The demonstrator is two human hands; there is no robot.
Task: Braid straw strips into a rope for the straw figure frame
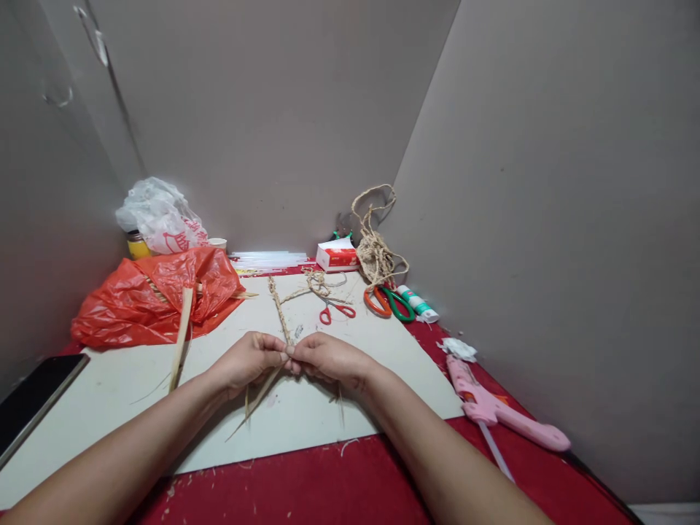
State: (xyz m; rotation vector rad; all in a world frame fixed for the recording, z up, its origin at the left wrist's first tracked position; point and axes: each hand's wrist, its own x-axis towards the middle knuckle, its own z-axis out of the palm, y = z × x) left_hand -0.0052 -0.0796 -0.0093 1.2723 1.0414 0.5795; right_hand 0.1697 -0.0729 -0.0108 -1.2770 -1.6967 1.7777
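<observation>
A thin braid of straw-coloured fibre (280,312) runs from the back of the white board (377,364) toward me, its near end pinched between both hands. My left hand (252,361) closes thumb and fingers on it from the left. Meeting it at the fingertips, my right hand (322,357) is closed on the same end. Loose fibre strands (262,401) hang below the left fingers onto the board. Small red-handled scissors (336,313) lie just beyond, near a tangle of braided cord (317,281). The exact pinch point is partly hidden by the fingers.
A red plastic bag (147,306) holding fibre strips stands left, with a phone (38,401) nearer me. At the right lie a pink glue gun (503,412), a coiled braid (377,255), larger scissors (389,302) and a white-green tube (418,302). Grey walls enclose the table.
</observation>
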